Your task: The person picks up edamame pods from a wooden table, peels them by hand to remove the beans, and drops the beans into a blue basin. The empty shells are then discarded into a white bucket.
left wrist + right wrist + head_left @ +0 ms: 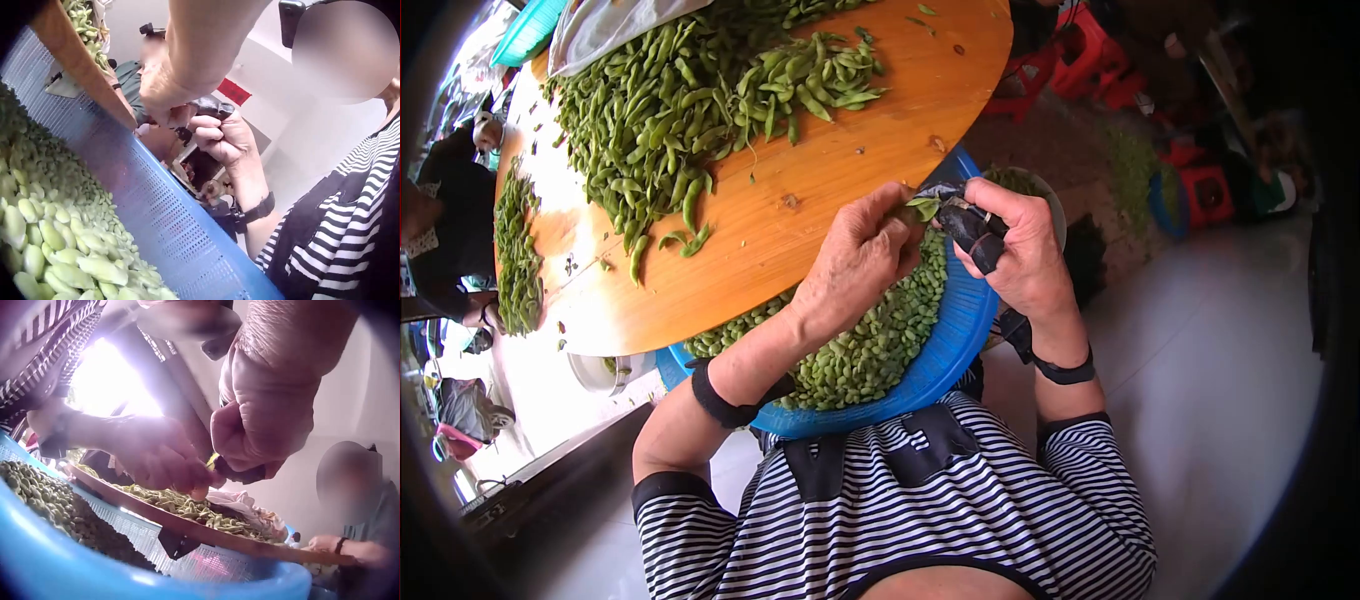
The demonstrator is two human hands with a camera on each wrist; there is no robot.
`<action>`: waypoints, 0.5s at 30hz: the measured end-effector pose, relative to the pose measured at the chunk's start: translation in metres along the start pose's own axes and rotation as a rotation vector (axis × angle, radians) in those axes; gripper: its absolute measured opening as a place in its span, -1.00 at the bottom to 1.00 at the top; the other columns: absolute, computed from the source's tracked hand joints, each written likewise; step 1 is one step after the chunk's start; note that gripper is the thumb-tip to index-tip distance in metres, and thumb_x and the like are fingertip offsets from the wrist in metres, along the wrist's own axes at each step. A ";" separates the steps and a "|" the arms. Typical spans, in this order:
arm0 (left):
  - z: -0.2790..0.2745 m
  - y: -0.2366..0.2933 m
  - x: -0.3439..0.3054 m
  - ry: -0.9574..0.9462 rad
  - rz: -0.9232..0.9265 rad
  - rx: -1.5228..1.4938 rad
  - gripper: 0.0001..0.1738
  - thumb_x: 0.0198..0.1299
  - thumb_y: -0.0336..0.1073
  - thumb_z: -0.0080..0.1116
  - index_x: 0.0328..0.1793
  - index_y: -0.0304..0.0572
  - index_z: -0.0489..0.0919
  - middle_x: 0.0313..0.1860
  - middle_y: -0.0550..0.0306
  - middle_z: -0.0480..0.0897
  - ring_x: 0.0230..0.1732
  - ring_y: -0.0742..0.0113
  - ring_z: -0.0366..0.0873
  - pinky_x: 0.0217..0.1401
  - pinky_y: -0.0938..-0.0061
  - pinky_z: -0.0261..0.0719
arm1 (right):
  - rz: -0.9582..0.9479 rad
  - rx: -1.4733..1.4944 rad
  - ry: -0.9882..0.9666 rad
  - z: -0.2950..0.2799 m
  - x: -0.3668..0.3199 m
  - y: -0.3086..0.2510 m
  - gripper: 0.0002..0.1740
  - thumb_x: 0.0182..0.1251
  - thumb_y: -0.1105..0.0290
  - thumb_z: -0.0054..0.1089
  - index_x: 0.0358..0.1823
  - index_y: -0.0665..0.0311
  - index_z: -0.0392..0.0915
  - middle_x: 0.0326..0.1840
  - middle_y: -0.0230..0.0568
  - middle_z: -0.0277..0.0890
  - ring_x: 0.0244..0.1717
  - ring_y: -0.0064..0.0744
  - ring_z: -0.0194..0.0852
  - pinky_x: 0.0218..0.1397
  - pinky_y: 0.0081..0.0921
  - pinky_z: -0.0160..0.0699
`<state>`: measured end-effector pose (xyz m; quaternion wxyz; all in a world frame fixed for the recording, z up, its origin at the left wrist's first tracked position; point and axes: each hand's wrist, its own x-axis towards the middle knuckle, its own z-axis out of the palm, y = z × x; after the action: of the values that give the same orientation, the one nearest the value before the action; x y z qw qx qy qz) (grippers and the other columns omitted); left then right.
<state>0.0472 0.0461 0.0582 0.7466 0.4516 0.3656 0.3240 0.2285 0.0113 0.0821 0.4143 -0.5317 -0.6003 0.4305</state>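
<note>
In the head view a green soybean pod (924, 208), partly split, is between both hands above a blue basket (967, 320). My left hand (862, 245) pinches one end of it with fingertips. My right hand (1030, 250) has fingers curled in at the pod's other end, and black wrapping (975, 238) covers its thumb and finger ends. In the right wrist view the left hand (156, 459) faces the right hand (269, 419), a yellow-green bit of pod (214, 461) between them. Shelled green beans (855, 355) fill the basket below.
A wooden table (800, 215) overlaps the basket's far side and bears a large heap of pods (650, 120). A smaller pile of pods (520, 255) lies at its left edge, near another person (445, 200). Red stools (1095, 60) stand on the floor to the right.
</note>
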 end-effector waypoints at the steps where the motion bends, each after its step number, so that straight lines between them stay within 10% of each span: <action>1: -0.002 0.003 0.001 -0.074 -0.041 0.062 -0.77 0.45 -0.41 -0.15 0.05 -0.32 0.52 -0.45 0.33 0.44 -0.47 0.60 0.35 -0.42 0.65 0.33 | 0.002 0.002 0.007 -0.004 -0.003 0.003 -0.87 0.02 0.67 0.03 -0.33 0.47 0.43 -0.53 -0.24 0.26 -0.47 -0.59 0.21 -0.39 -0.55 0.30; 6: 0.000 -0.014 0.008 -0.178 0.037 0.308 -0.79 0.36 -0.50 -0.03 -0.01 -0.31 0.62 -0.40 0.23 0.54 -0.42 0.50 0.46 -0.37 0.58 0.42 | 0.137 0.152 0.143 -0.034 -0.020 0.007 -0.93 0.11 0.64 0.10 -0.37 0.36 0.49 -0.52 -0.49 0.37 -0.50 -0.76 0.26 -0.50 -0.70 0.24; 8: -0.002 -0.028 0.013 -0.098 0.425 0.820 -0.82 0.23 -0.55 0.10 -0.14 -0.27 0.69 -0.36 0.08 0.62 -0.36 0.26 0.59 -0.28 0.44 0.54 | 0.081 0.024 0.286 -0.051 -0.029 0.028 -0.90 0.18 0.64 0.09 -0.31 0.34 0.55 -0.51 -0.52 0.40 -0.53 -0.83 0.25 -0.54 -0.78 0.20; 15: -0.003 -0.077 0.033 -0.184 0.460 1.388 -0.88 -0.04 -0.57 0.11 -0.40 -0.29 0.65 -0.06 -0.08 0.58 0.02 -0.05 0.52 0.11 0.16 0.52 | 0.149 0.033 0.489 -0.078 -0.052 0.058 -0.92 0.32 0.58 0.07 -0.32 0.38 0.55 -0.57 -0.55 0.35 -0.55 -0.85 0.20 -0.56 -0.78 0.16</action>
<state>0.0739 0.0448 -0.0214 0.2296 0.9108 0.3185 0.1273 0.3240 -0.0303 0.0463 0.5228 -0.6561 -0.4342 0.3281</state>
